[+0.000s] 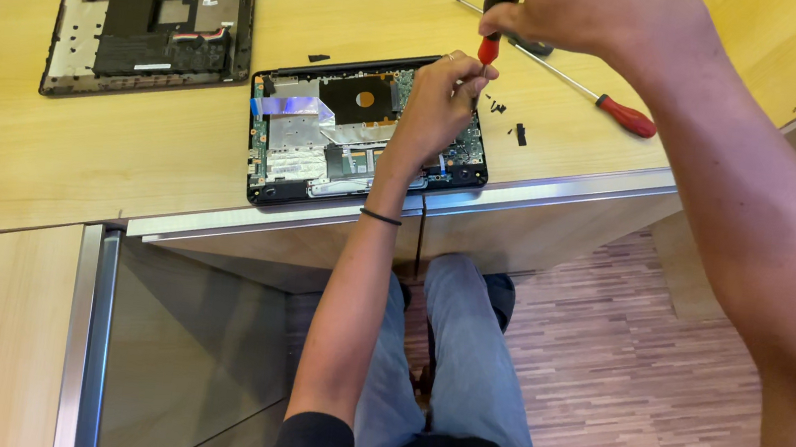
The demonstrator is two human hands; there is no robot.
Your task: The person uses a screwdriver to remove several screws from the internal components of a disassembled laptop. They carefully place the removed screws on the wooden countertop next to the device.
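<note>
removed cover [150, 34]: far-left part of the desk [46, 154], inner side up, well apart from the work.
opened laptop [369, 130]: at the desk's near edge, boards exposed.
left hand [442, 104]: fingertips pinched around the driver shaft at the laptop's far-right corner.
right hand [582, 10]: closed on the red-black screwdriver [495, 15], upright.
spare screwdriver [574, 82]: lies right of the laptop.
step: judged to be working a screw at that corner; next calls for keeping the tip seated and vertical.

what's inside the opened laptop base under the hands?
Opened laptop base shows silver shielding, a black patch and green circuit board. The left hand covers the right part; the screwdriver tip is hidden.
</note>
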